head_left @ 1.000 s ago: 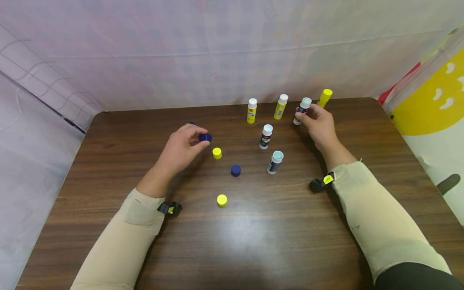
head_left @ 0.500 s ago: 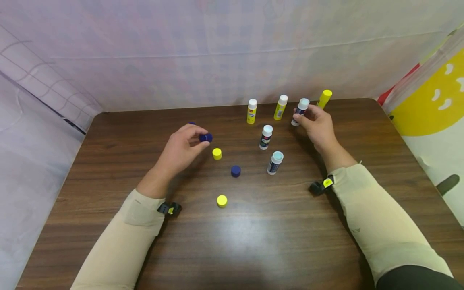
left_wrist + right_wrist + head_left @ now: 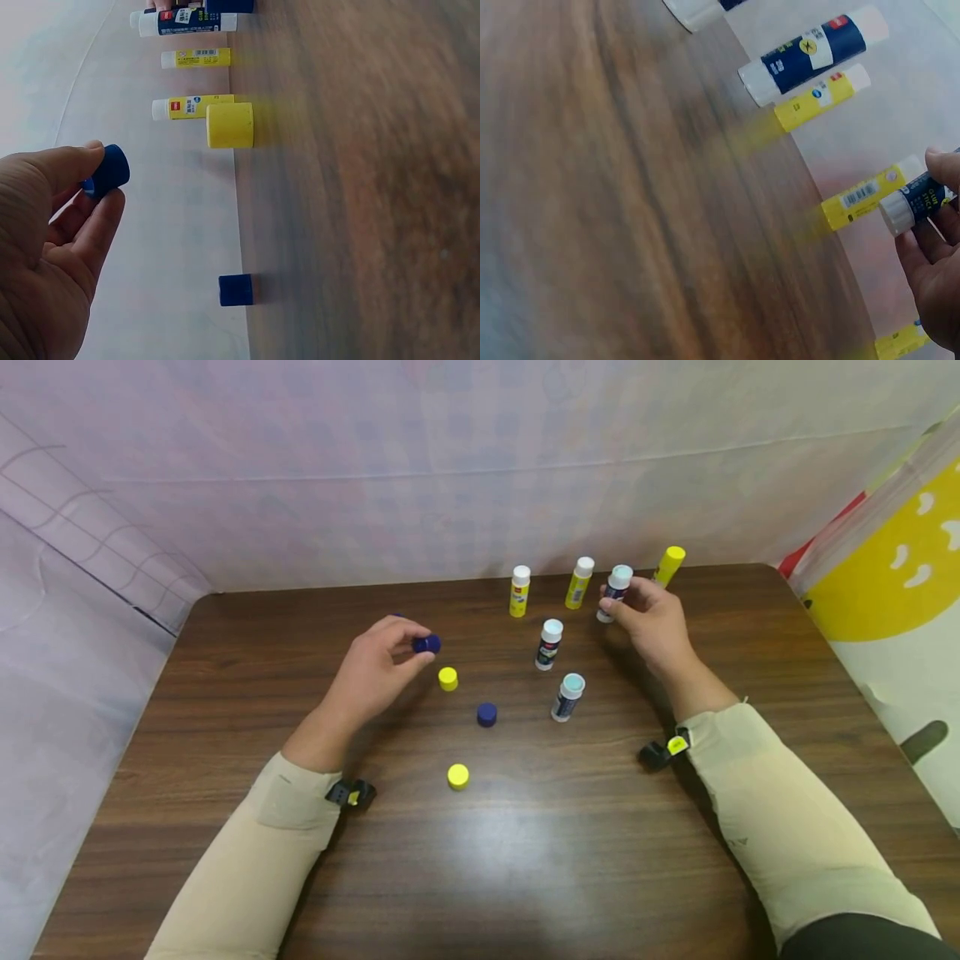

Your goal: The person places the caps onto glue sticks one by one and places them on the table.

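Observation:
My left hand point(image 3: 378, 662) pinches a dark blue cap point(image 3: 427, 644) between thumb and fingers, held up over the table in the left wrist view. At the back right, my right hand point(image 3: 658, 625) grips a dark blue glue stick point(image 3: 616, 589), uncapped with its pale top upward. Its white base point(image 3: 897, 213) shows in the right wrist view, raised off the wood. Two uncapped yellow glue sticks point(image 3: 520, 592) stand to its left. Nearer me are two uncapped blue glue sticks point(image 3: 548, 645), upright. Another blue cap point(image 3: 235, 290) lies behind my left hand, mostly hidden in the head view.
Between my hands, a yellow cap point(image 3: 447, 679) and a blue cap point(image 3: 487, 715) rest on the brown table point(image 3: 495, 877). A second yellow cap point(image 3: 458, 777) sits closer to me. Beyond my right hand stands a yellow-capped glue stick point(image 3: 669, 565). A pale cloth point(image 3: 420, 485) hangs along the back edge.
My right hand has drifted slightly left with the blue glue stick, toward the yellow glue sticks. The left hand with its cap has stayed almost still.

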Demonstrator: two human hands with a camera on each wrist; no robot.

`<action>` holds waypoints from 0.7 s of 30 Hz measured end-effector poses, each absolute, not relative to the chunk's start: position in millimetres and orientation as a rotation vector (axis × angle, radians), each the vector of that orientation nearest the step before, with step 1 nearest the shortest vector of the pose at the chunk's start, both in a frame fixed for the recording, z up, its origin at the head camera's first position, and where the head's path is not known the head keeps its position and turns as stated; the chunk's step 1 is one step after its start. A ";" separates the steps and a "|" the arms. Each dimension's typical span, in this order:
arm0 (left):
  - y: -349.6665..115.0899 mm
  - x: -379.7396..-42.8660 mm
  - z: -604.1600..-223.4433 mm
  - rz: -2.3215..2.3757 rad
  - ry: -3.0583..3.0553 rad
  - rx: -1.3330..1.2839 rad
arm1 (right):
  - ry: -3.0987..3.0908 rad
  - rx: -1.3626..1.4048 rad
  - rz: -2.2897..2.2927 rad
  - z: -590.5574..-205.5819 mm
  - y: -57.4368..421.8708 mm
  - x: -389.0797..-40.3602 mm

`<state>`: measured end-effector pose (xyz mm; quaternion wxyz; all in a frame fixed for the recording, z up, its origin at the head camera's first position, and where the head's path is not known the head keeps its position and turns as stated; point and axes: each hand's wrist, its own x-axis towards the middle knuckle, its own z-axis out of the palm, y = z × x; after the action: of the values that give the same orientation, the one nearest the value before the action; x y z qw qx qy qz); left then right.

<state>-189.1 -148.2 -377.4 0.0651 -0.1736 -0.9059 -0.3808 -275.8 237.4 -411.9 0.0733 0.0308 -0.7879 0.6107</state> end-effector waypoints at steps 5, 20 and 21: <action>-147.5 -188.0 -377.1 -1.142 -2.724 -0.537 | -2.348 0.129 1.868 -406.8 231.1 -270.9; -144.3 -185.2 -374.7 -1.123 -2.687 -0.561 | -2.418 0.216 1.760 -399.6 221.0 -260.7; -144.1 -184.7 -374.1 -1.122 -2.682 -0.564 | -2.424 0.219 1.753 -398.8 220.7 -259.9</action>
<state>-184.7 -144.1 -374.1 0.0898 -0.1897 -0.9020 -0.3773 -259.9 220.7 -398.8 0.0709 0.0729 -0.8062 0.5829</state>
